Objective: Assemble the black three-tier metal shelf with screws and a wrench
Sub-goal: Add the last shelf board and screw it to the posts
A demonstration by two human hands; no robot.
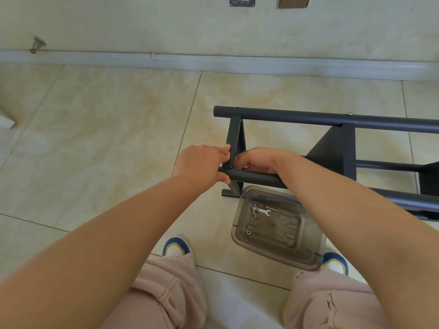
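Observation:
The black metal shelf (332, 119) lies on its side on the tiled floor, its round poles running to the right. My left hand (202, 165) grips the left end of the near pole (256, 177), with fingers touching the end shelf panel (234, 138). My right hand (256, 160) is curled behind the same pole next to that panel; what its fingers hold is hidden. A clear plastic tray (313, 252) below the pole holds a small silver wrench (264, 212), a few screws (255, 210) and three nuts (248, 230).
A wall with a grey baseboard (213, 61) runs across the back, a door stopper (36, 45) at its left. My knees in pink trousers (171, 293) and two shoes (177, 246) are at the bottom. A pale object's corner (7, 121) shows at the left edge.

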